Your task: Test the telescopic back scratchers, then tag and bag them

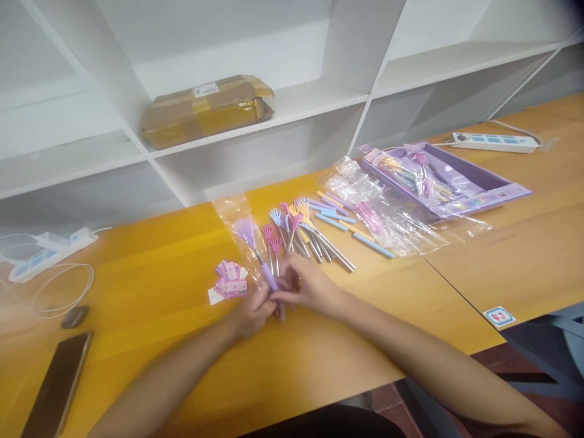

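Observation:
A purple back scratcher [268, 277] with a hand-shaped head lies inside a clear plastic bag [225, 210] and points away from me. Low on its handle, my left hand [253, 311] is closed around the bagged end. From the other side my right hand [312, 285] pinches the same end, thumb and fingers together. Just beyond my fingers lie pink back scratchers [275, 244] and a pile of metal-stemmed ones [322, 237] with blue, yellow and pink heads. Small pink printed cards [232, 285] are spread left of the bag.
Coloured handle tubes [331, 222] and clear bags [396, 222] lie to the right, beside a purple display box [483, 204] holding bagged scratchers. A phone [57, 386], a cable and a power strip [52, 252] lie left. Behind, a taped parcel [207, 112] rests on a white shelf [314, 100].

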{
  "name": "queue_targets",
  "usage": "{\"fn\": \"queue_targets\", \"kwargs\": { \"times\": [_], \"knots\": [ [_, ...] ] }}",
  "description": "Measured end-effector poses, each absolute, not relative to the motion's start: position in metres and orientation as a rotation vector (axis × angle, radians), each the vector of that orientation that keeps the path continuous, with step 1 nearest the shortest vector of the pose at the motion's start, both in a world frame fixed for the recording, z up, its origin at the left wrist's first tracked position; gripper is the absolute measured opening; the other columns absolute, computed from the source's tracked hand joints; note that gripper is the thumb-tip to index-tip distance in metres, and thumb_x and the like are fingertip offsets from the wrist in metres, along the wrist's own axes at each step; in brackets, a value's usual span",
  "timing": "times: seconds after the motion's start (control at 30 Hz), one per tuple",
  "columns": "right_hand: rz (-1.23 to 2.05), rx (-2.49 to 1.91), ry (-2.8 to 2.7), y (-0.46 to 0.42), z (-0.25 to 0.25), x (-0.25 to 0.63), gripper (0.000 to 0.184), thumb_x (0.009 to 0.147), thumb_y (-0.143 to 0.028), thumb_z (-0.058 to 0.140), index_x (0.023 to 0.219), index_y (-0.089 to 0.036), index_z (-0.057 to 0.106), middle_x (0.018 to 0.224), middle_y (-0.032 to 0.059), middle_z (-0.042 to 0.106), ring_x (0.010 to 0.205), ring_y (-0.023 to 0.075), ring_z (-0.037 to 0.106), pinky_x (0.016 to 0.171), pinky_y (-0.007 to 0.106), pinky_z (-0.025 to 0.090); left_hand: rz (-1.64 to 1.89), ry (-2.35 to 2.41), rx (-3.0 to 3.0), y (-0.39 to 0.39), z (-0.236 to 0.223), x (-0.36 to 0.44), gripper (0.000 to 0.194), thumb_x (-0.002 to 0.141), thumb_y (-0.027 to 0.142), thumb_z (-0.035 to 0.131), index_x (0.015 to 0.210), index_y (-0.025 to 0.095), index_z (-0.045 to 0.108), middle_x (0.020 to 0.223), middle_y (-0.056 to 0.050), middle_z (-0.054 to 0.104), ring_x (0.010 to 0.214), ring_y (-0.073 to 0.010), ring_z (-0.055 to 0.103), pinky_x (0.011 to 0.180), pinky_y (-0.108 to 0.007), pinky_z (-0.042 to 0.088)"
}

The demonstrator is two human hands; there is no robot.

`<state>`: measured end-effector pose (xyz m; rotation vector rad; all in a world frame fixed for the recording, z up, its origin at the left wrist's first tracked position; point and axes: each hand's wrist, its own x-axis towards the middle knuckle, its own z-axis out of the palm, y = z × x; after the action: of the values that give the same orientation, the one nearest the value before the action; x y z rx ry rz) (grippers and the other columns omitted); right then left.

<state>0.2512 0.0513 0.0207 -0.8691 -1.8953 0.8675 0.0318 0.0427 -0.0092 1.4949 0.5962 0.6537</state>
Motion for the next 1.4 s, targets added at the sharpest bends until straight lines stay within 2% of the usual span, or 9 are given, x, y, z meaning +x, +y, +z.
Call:
{"fn": "queue_targets", "kwargs": {
  "times": [0.07,0.17,0.3,0.43,0.5,0.67,0.83,1.13,1.4],
  "knots": [
    [0.945,-0.976,-1.902,0.051,0.022,0.252,0.047,0.088,-0.051,0.088,0.087,-0.024,0.049,0.079,-0.0043,0.056,0.063,0.0120,0.048,0.057,0.026,0.039,0.620,0.582,1.495,0.041,-0.012,0.031,0.030,0.106,0.034,0.052,0.130,0.020,0.061,0.095,-0.009,0.076,0.072,-0.0196,0.072,0.071,-0.032,0.055],
    [1.012,-1.029,-1.948,0.051,0.024,0.253,0.054,0.087,-0.058,0.085,0.079,-0.024,0.044,0.070,-0.0062,0.053,0.059,0.0110,0.046,0.055,0.025,0.034,0.580,0.591,1.455,0.039,-0.012,0.031,0.032,0.108,0.040,0.055,0.131,0.020,0.060,0.102,-0.011,0.078,0.072,-0.0187,0.074,0.069,-0.030,0.055],
    [1.078,-0.997,-1.959,0.053,0.029,0.256,0.057,0.095,-0.061,0.076,0.073,-0.024,0.038,0.061,-0.0074,0.049,0.055,0.0103,0.044,0.054,0.024,0.031,0.604,0.645,1.431,0.038,-0.008,0.034,0.036,0.109,0.050,0.054,0.126,0.019,0.062,0.091,-0.010,0.079,0.068,-0.0185,0.074,0.068,-0.030,0.055],
    [1.150,-0.983,-1.944,0.053,0.035,0.258,0.053,0.103,-0.061,0.064,0.074,-0.024,0.041,0.059,-0.0060,0.054,0.054,0.0113,0.049,0.055,0.025,0.034,0.679,0.707,1.391,0.039,-0.007,0.039,0.044,0.110,0.058,0.047,0.124,0.018,0.059,0.089,-0.009,0.079,0.060,-0.0169,0.073,0.061,-0.028,0.053],
    [1.186,-0.974,-1.944,0.054,0.036,0.259,0.052,0.105,-0.061,0.061,0.074,-0.023,0.043,0.061,-0.0048,0.059,0.055,0.0122,0.052,0.056,0.026,0.036,0.714,0.737,1.360,0.042,-0.008,0.040,0.046,0.109,0.060,0.048,0.121,0.017,0.060,0.088,-0.009,0.079,0.056,-0.0165,0.071,0.056,-0.027,0.052],
    [1.138,-0.942,-1.984,0.057,0.033,0.258,0.049,0.107,-0.061,0.058,0.077,-0.022,0.055,0.070,-0.0009,0.066,0.061,0.0142,0.056,0.060,0.028,0.042,0.761,0.817,1.369,0.048,-0.011,0.038,0.051,0.106,0.065,0.050,0.103,0.016,0.067,0.070,-0.007,0.075,0.051,-0.0180,0.068,0.049,-0.027,0.051],
    [1.255,-0.854,-1.989,0.058,0.035,0.258,0.047,0.108,-0.062,0.054,0.089,-0.021,0.066,0.073,0.0007,0.071,0.065,0.0160,0.063,0.066,0.029,0.049,0.739,0.794,1.424,0.048,-0.012,0.037,0.049,0.110,0.060,0.045,0.104,0.016,0.066,0.078,-0.008,0.078,0.053,-0.0167,0.070,0.049,-0.026,0.053],
    [1.341,-0.736,-2.118,0.059,0.042,0.261,0.047,0.115,-0.053,0.043,0.099,-0.018,0.070,0.082,0.0047,0.076,0.073,0.0176,0.068,0.075,0.030,0.053,0.731,0.781,1.564,0.046,-0.023,0.034,0.051,0.115,0.055,0.033,0.099,0.017,0.064,0.071,-0.005,0.076,0.052,-0.0145,0.068,0.049,-0.025,0.052],
    [1.424,-0.649,-2.040,0.060,0.039,0.261,0.043,0.116,-0.050,0.041,0.099,-0.018,0.064,0.086,0.0040,0.075,0.073,0.0159,0.068,0.075,0.029,0.053,0.737,0.833,1.641,0.046,-0.014,0.038,0.050,0.115,0.056,0.031,0.098,0.018,0.059,0.069,-0.004,0.077,0.047,-0.0121,0.064,0.048,-0.023,0.049]
  ]
}}
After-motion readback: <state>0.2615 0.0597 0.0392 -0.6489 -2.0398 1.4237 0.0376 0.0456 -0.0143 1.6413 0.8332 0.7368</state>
